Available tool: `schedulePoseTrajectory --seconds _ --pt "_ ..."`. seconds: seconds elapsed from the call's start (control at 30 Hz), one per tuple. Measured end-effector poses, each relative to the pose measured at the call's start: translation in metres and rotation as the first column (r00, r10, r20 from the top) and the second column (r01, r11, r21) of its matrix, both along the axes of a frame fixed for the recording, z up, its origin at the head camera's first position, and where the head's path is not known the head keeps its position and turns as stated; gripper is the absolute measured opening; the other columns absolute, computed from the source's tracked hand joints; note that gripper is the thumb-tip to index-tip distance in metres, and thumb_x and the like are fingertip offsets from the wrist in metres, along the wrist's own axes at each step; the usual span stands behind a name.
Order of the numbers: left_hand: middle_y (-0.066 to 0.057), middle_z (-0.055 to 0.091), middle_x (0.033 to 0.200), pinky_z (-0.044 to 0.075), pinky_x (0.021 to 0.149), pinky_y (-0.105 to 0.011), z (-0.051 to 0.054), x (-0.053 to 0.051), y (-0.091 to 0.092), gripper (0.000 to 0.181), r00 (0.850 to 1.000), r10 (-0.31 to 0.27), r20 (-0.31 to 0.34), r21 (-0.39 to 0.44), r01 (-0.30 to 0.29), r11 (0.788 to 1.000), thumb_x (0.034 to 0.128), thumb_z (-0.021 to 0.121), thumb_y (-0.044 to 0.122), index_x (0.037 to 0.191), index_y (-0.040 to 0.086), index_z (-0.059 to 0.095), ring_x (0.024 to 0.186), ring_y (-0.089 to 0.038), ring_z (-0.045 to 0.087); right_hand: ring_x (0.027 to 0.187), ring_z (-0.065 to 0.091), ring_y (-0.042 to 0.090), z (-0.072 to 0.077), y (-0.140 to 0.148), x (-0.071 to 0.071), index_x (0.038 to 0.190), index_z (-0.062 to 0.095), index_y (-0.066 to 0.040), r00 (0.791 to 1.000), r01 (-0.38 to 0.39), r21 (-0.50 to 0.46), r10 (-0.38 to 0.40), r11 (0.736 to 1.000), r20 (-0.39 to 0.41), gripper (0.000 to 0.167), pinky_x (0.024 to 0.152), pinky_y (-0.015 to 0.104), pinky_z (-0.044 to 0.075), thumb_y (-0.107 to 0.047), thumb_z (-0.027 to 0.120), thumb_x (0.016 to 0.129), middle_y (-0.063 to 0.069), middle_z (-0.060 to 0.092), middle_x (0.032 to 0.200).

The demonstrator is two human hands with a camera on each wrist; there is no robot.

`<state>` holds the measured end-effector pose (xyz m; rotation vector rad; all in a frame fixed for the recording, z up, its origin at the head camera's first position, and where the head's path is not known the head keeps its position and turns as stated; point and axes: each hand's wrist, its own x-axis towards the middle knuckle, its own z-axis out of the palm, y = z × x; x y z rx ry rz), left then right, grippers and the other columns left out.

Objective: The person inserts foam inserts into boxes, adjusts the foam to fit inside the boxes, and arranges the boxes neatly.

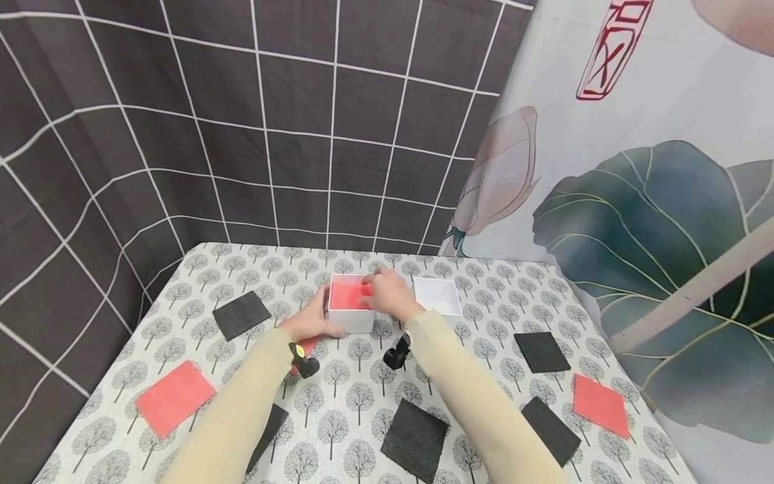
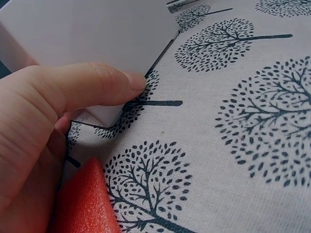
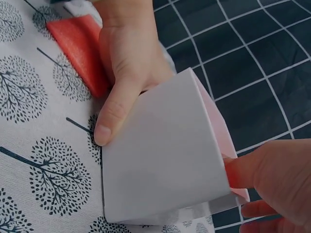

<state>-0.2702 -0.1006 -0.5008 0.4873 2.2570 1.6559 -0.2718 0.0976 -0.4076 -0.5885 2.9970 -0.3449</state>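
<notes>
In the head view a white open-topped box (image 1: 352,321) stands near the far side of the table, with a red foam sheet (image 1: 345,294) inside. My left hand (image 1: 311,317) grips its left side, thumb along the front wall. My right hand (image 1: 390,294) is over the box's right rim. In the right wrist view its thumb reaches inside, against something red, while the other fingers are partly cut off; whether they pinch the sheet is unclear. Another red foam piece (image 2: 87,204) lies beside my left hand, partly covered by the wrist in the head view.
A second white box (image 1: 438,297) stands to the right. Black sheets (image 1: 241,315) (image 1: 414,440) (image 1: 542,352) (image 1: 551,430) and red sheets (image 1: 175,398) (image 1: 601,406) lie scattered on the tree-print tablecloth (image 1: 332,430). Another black sheet (image 1: 266,433) is partly under my left forearm. Curtains hang behind.
</notes>
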Motion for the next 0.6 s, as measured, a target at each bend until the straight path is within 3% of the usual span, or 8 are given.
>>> schedulePoseTrajectory --seconds 0.1,0.23,0.47,0.6 --pt "-0.013 0.050 0.122 0.045 0.091 -0.043 0.007 0.003 -0.001 0.107 1.000 -0.017 -0.013 -0.005 0.017 1.000 0.0577 0.084 0.006 0.142 0.012 0.018 0.104 -0.028 0.053 0.109 0.050 0.028 0.002 0.001 0.002 0.119 0.063 -0.014 1.000 -0.001 -0.031 0.001 1.000 -0.007 0.046 0.089 0.045 0.045 -0.039 0.070 0.081 0.011 0.052 0.123" --pt "-0.013 0.050 0.122 0.044 0.092 -0.042 0.008 0.004 0.002 0.106 1.000 -0.016 -0.012 -0.005 0.016 1.000 0.0580 0.084 0.004 0.142 0.011 0.018 0.105 -0.027 0.053 0.109 0.050 0.027 0.003 0.004 0.005 0.119 0.063 -0.013 1.000 0.000 -0.053 -0.001 0.999 -0.002 0.046 0.089 0.044 0.045 -0.037 0.071 0.080 0.011 0.052 0.124" --pt "-0.012 0.050 0.122 0.045 0.090 -0.042 -0.001 0.001 0.001 0.110 1.000 -0.008 0.013 0.014 0.008 1.000 0.0557 0.085 0.006 0.142 0.015 0.017 0.104 -0.027 0.053 0.112 0.049 0.027 0.009 0.009 0.016 0.118 0.063 -0.011 1.000 0.012 -0.099 -0.014 0.995 -0.015 0.045 0.089 0.044 0.046 -0.032 0.072 0.079 0.013 0.050 0.127" --pt "-0.011 0.049 0.124 0.043 0.093 -0.045 -0.002 -0.002 -0.002 0.114 1.000 0.001 0.015 0.007 -0.001 1.000 0.0529 0.087 0.010 0.143 0.015 0.017 0.107 -0.028 0.051 0.109 0.050 0.026 0.011 0.013 0.022 0.120 0.062 -0.013 1.000 0.027 -0.131 -0.028 0.991 -0.007 0.045 0.083 0.043 0.049 -0.031 0.072 0.080 0.012 0.050 0.124"
